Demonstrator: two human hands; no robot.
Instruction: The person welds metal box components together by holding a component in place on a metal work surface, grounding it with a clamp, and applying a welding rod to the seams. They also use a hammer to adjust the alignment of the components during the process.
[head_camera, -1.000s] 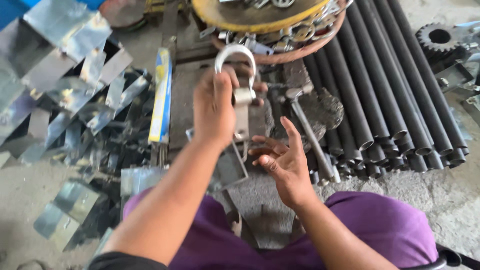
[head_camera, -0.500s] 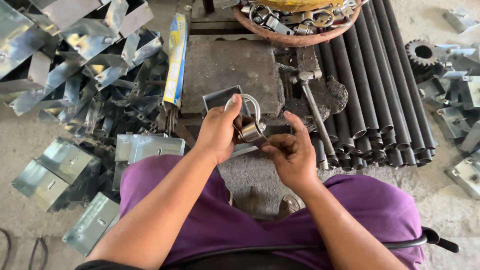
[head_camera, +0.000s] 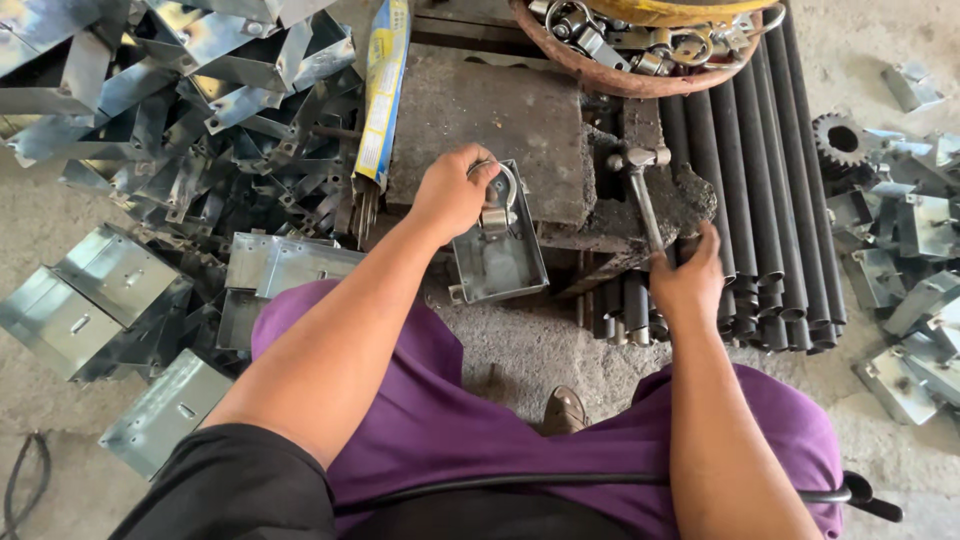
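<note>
Now: Shackle on the Block, Hammer in Reach

Left hand closed around a curved metal shackle, pressing it into an open grey metal box propped against a worn stone block. Right hand wrapped over the handle end of a hammer, head resting on the block's broken edge. Just beside: a row of dark tubes. Left of the block: heaped folded sheet-metal boxes. Above: a rusty basin of shackles.

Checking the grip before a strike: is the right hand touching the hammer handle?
Touching. The head view shows the right hand closed over the lower end of the hammer handle, with no gap.
</note>
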